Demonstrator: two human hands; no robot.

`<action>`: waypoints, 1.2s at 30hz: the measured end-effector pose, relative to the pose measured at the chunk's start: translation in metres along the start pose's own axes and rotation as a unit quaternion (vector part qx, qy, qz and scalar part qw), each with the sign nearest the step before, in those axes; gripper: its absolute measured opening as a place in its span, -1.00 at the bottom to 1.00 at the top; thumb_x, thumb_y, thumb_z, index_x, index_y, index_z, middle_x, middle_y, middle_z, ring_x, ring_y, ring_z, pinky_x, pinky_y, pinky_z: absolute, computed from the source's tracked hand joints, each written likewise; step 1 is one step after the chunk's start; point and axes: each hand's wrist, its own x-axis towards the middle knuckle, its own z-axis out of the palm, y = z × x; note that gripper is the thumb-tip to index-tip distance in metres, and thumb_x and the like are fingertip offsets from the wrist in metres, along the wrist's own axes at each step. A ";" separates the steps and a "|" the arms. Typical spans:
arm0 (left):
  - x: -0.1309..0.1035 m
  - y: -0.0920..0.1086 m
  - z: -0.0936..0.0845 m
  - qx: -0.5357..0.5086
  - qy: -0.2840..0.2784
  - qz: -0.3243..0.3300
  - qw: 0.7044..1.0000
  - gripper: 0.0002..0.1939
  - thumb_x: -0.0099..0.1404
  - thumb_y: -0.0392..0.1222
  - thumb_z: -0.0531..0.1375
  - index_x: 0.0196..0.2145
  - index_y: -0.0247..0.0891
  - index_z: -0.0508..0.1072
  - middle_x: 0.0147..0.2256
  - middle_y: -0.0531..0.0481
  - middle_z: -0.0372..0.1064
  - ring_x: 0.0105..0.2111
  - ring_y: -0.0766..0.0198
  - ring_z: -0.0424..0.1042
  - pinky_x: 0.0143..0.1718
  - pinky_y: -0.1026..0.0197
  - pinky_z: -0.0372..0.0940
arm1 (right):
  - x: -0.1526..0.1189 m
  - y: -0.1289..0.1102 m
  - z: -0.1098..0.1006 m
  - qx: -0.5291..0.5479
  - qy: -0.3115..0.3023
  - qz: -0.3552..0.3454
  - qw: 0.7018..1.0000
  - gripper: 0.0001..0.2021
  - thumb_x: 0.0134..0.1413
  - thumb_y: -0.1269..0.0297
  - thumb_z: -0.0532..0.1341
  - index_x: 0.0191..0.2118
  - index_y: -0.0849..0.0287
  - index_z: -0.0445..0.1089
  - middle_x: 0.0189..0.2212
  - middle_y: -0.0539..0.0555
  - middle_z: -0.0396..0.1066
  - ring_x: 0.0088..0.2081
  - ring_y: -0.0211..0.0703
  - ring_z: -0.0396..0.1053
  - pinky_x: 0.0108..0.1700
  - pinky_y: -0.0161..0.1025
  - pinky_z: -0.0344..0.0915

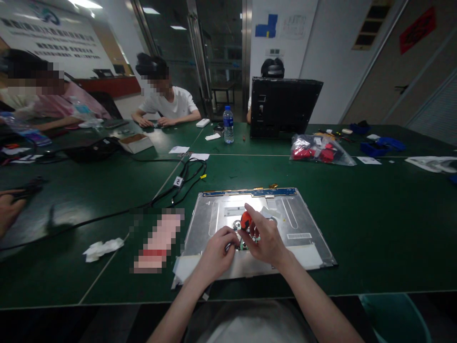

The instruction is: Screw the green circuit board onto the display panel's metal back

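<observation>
A flat silver metal panel (pixel 203 224) with a blue circuit strip (pixel 250 192) along its far edge lies on the green table in front of me. Over its middle, my right hand (pixel 267 236) holds a small red-orange object (pixel 246 221) between thumb and fingers. Close beside it, my left hand (pixel 218 250) has its fingers curled at small round and greenish parts (pixel 244 244) on the panel. What the left fingertips grip is too small to make out. White strips (pixel 307 256) run along the panel's near edge.
Black cables (pixel 143 206) cross the green table (pixel 374 214) on the left, near crumpled tissue (pixel 103 249). Farther back stand a water bottle (pixel 228 125), a black monitor (pixel 285 107) and a bag of red items (pixel 321 150). Several people sit around; one person's hand (pixel 10 209) is at far left.
</observation>
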 end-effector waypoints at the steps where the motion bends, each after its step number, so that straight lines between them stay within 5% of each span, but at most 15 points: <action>1: 0.000 0.000 0.000 0.000 0.001 0.000 1.000 -0.75 0.08 -0.47 -0.01 -0.46 -0.25 0.42 -0.30 -0.04 0.33 -0.28 0.22 0.37 -0.20 0.18 0.27 | -0.001 0.000 0.000 0.002 0.001 0.006 1.000 -0.39 0.20 0.29 0.09 0.31 0.14 -0.13 -0.46 -0.04 0.34 -0.56 -0.28 0.27 -0.50 -0.31 0.24; 12: 0.000 0.000 0.000 0.007 0.006 -0.001 1.000 -0.75 0.08 -0.47 0.00 -0.44 -0.25 0.43 -0.29 -0.03 0.35 -0.27 0.22 0.38 -0.21 0.20 0.28 | 0.000 0.000 -0.001 0.018 0.005 0.016 1.000 -0.43 0.16 0.24 0.15 0.25 0.10 -0.02 -0.40 -0.02 0.36 -0.55 -0.30 0.25 -0.51 -0.34 0.25; 24: 0.001 0.003 -0.001 0.001 0.003 -0.003 1.000 -0.76 0.09 -0.46 0.00 -0.44 -0.25 0.42 -0.31 -0.04 0.34 -0.28 0.22 0.37 -0.21 0.19 0.28 | -0.003 0.002 0.002 0.023 0.008 0.029 0.999 -0.35 0.16 0.29 0.14 0.30 0.16 -0.15 -0.45 -0.03 0.37 -0.58 -0.29 0.28 -0.53 -0.34 0.24; 36: 0.000 0.000 0.001 0.006 0.006 -0.003 1.000 -0.75 0.09 -0.47 -0.01 -0.45 -0.25 0.41 -0.30 -0.04 0.34 -0.28 0.22 0.37 -0.23 0.20 0.27 | 0.001 -0.001 -0.001 0.009 0.001 -0.001 1.000 -0.51 0.18 0.25 0.13 0.19 0.09 0.01 -0.37 -0.01 0.38 -0.54 -0.30 0.27 -0.49 -0.33 0.24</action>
